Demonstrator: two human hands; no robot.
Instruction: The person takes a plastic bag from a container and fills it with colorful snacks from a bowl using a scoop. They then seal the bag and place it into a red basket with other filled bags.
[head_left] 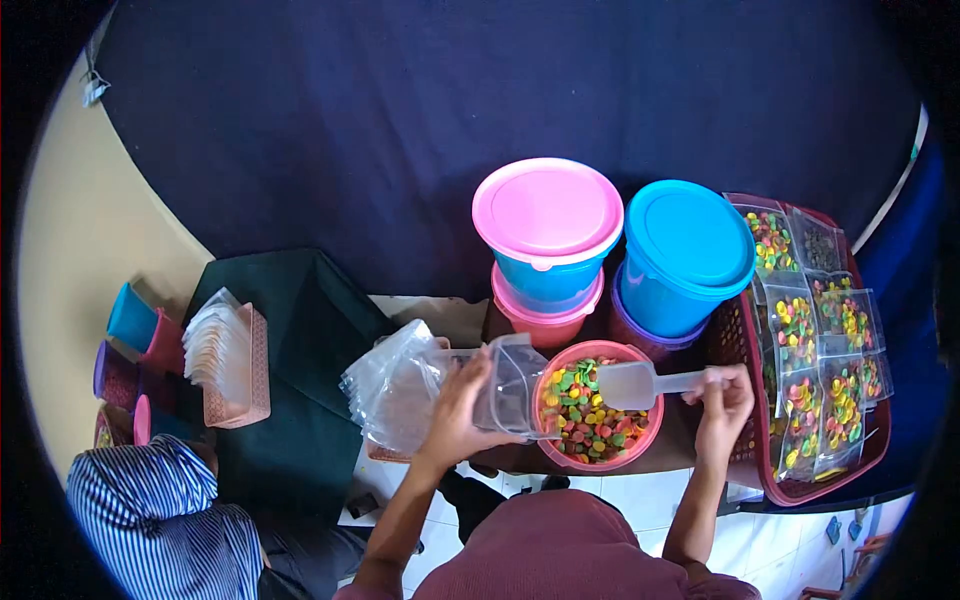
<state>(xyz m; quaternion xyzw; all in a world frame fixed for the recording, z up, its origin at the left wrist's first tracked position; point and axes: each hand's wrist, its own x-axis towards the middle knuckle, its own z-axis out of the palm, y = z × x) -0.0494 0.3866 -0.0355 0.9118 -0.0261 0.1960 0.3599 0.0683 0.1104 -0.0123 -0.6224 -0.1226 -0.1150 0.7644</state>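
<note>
My left hand (455, 410) holds an empty clear plastic bag (510, 385) open beside a pink bowl (648, 432) filled with small colourful candies (585, 415). My right hand (725, 400) grips the handle of a translucent white scoop (630, 385), whose head hovers over the bowl's right side. The bag's mouth sits at the bowl's left rim.
A pile of empty clear bags (395, 385) lies left of my hand. Behind the bowl stand stacked tubs with a pink lid (547, 210) and a blue lid (688, 238). A maroon basket (745, 340) at right holds several filled candy bags. A person in a striped shirt (160, 515) sits at lower left.
</note>
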